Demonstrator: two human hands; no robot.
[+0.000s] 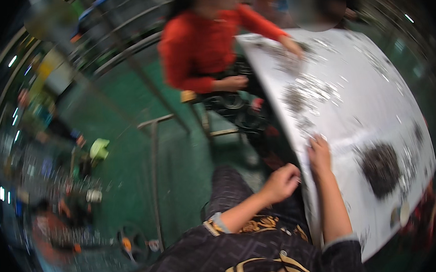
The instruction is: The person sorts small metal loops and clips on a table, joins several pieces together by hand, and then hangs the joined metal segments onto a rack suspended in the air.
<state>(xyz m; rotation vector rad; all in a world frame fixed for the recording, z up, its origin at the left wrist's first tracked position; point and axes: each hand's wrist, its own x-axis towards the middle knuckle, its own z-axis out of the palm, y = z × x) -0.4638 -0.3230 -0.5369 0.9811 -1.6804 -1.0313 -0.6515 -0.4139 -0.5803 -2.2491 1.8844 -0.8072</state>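
My left hand (pixel 280 183) is held just off the near-left edge of a white-topped table (pixel 338 122), above my lap. Its fingers are curled together; anything small inside them is not discernible. On the tabletop by that same edge, my right hand (pixel 319 154) has its fingers bent inward, with the tips at the near end of a scatter of small shiny metal pieces (pixel 316 91). Blur hides what those fingertips hold. A dark heap of small thin parts (pixel 381 169) lies to the right of my right hand, with more silvery pieces (pixel 408 165) beside it.
A co-worker in a red top (pixel 187 52) sits on a stool (pixel 190 96) at the table's far left, one hand (pixel 291 47) over the pieces. A metal frame (pixel 156 180) stands on the green floor (pixel 123 158) to my left. Round pale items (pixel 404 214) lie near the right edge.
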